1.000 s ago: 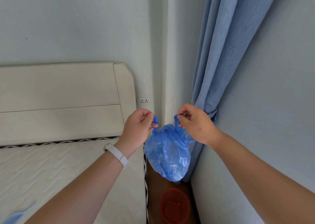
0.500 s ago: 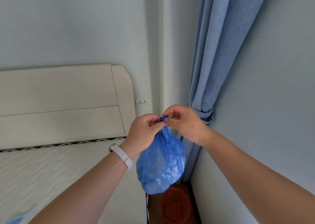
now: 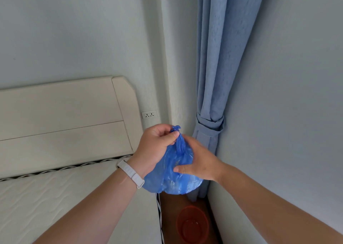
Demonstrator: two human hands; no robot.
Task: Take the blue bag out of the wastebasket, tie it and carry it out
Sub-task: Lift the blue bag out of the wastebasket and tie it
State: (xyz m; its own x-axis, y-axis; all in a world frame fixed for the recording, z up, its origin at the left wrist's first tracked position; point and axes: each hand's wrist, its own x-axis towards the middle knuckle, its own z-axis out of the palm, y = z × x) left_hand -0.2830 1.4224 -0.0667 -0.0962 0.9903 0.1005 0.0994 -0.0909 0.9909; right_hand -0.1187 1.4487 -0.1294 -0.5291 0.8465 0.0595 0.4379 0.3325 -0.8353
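Note:
A thin blue plastic bag (image 3: pixel 172 180) hangs in the air in front of me, its top gathered into a twisted neck. My left hand (image 3: pixel 156 149), with a white band on the wrist, pinches that neck near its tip. My right hand (image 3: pixel 198 162) is wrapped around the bag's upper body from the right, thumb pressed on the front. Below, on the brown floor, stands the red wastebasket (image 3: pixel 192 225), with no liner visible inside it.
A cream bed with a mattress (image 3: pixel 55 197) and headboard (image 3: pixel 65 117) fills the left. A blue tied-back curtain (image 3: pixel 213 95) hangs in the corner by the right wall. A wall socket (image 3: pixel 149 114) sits beside the headboard. The floor gap holding the basket is narrow.
My hands, first apart and each holding one bag handle, came together. Now the left hand holds the bunched neck alone and the right hand has dropped to grip the bag's body.

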